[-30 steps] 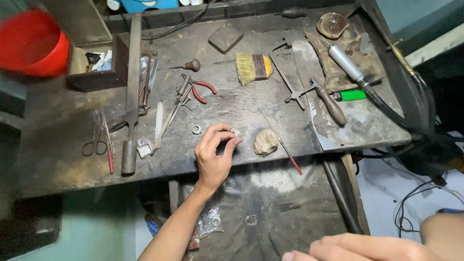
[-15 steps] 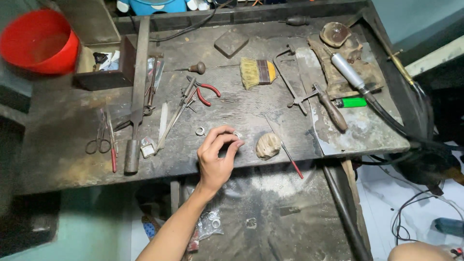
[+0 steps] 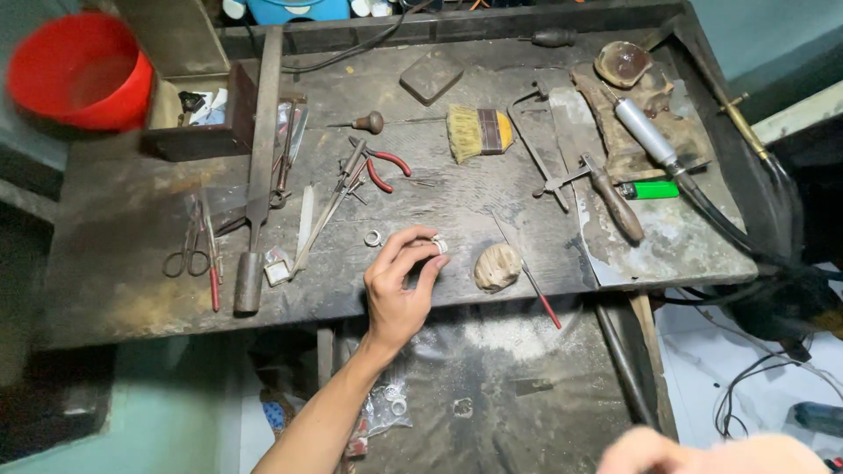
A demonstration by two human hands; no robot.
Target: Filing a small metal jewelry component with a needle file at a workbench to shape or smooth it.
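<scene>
My left hand (image 3: 399, 290) rests at the front edge of the counter (image 3: 114, 263), arm coming up from below. Its fingers (image 3: 406, 248) are curled narrow, the tips pinching a small silver ring (image 3: 439, 246) that sits on the counter surface just left of a pale rounded lump (image 3: 497, 266). A second small ring (image 3: 373, 238) lies loose just beside my fingertips, to their left, not touched.

My right hand (image 3: 702, 455) shows only as a blurred patch at the bottom edge of the view, cut off by the frame. I cannot tell whether its fingers are spread or closed, nor whether it holds anything.

Hard to make out: the lump's material; the small square item (image 3: 277, 266) next to the file handle; the contents of the clear bag (image 3: 386, 408) on the lower shelf, which seems to hold small rings.

Containers: a dark open box (image 3: 198, 114) at the back left holds assorted small pieces I cannot identify. A red bucket (image 3: 79, 70) stands off the counter's left corner, its interior blurred. A small brown dish (image 3: 623, 63) sits at the back right.

Other items noted: red-handled pliers (image 3: 382, 167), scissors (image 3: 186, 250), a brush (image 3: 479, 132), a green lighter (image 3: 652, 190), a long file (image 3: 259, 175).
</scene>
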